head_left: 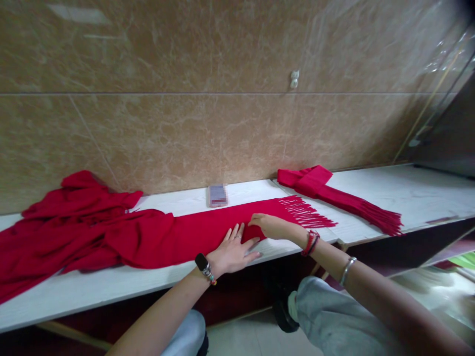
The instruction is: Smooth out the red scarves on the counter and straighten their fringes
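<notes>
A long red scarf point(211, 225) lies spread along the white bench, its fringed end toward the right and the rest bunched toward the left. My left hand point(233, 251) rests flat on the scarf's near edge, fingers spread. Just right of it, my right hand point(272, 226) is bent over the cloth with its fingertips pinched together at the scarf's surface. Whatever sits between those fingertips is too small to make out. Another red scarf point(315, 185), folded with a fringed tail, lies farther right, apart from both hands.
The narrow white bench point(371, 188) runs along a brown marble-patterned wall point(208, 133). A phone point(217, 195) lies against the wall behind the scarf. Heaped red cloth point(85, 222) covers the left part. Dark open shelving sits under the bench, near my knees point(319, 301).
</notes>
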Tool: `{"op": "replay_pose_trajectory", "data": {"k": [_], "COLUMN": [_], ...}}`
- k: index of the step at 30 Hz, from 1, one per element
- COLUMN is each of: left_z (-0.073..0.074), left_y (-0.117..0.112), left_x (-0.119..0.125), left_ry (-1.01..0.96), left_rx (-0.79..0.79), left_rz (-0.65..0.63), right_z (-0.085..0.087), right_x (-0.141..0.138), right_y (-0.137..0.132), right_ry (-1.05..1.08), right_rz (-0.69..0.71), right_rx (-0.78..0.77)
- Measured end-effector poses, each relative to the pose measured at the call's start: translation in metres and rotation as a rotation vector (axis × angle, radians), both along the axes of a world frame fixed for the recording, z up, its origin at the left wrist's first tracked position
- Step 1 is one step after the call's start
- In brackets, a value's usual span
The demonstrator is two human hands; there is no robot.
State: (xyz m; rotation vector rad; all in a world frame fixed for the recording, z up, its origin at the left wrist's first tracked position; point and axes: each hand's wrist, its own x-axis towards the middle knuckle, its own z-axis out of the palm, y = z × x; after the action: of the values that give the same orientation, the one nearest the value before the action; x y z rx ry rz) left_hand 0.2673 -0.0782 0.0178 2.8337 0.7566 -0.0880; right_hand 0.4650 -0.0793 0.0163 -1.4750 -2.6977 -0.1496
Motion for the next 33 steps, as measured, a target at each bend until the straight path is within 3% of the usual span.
{"op": "replay_pose_trajectory", "data": {"k": [5, 9, 14, 18, 20, 23, 27, 30, 33], "left_z": [0.000, 0.003, 0.005, 0.006, 0.007, 0.010, 0.015, 0.016, 0.011], "left_y": [0.000, 0.000, 0.001, 0.001, 0.001, 0.000, 0.001, 0.006, 0.019], "left_x": [-0.001, -0.002, -0.003, -0.001, 0.000, 0.002, 0.001, 0.000, 0.003], "left_ry": [0.000, 0.005, -0.001, 0.014, 0.034, 0.054, 0.061, 0.045, 0.028], "left_rx": [-0.014, -0.029, -0.045, -0.063, -0.076, -0.082, -0.099, -0.116, -0.043], "left_rz": [0.006, 0.000, -0.009, 0.001, 0.005, 0.005, 0.011, 0.019, 0.096], "right_z": [-0.012, -0.011, 0.000, -0.009, -0.019, -0.032, -0.035, -0.030, -0.028], "right_x": [0.014, 0.026, 0.014, 0.006, 0.012, 0.028, 0.041, 0.034, 0.018], "right_y": [0.029, 0.050, 0.049, 0.049, 0.054, 0.064, 0.069, 0.065, 0.057], "right_ry": [-0.090, -0.053, 0.010, -0.017, 0.015, 0.080, 0.105, 0.138, 0.156], "right_rz": [-0.081, -0.130, -0.027, 0.066, 0.025, -0.145, -0.385, -0.404, -0.298], "right_rx": [0.032, 0.089, 0.078, 0.022, 0.031, 0.024, -0.029, -0.015, -0.008]}}
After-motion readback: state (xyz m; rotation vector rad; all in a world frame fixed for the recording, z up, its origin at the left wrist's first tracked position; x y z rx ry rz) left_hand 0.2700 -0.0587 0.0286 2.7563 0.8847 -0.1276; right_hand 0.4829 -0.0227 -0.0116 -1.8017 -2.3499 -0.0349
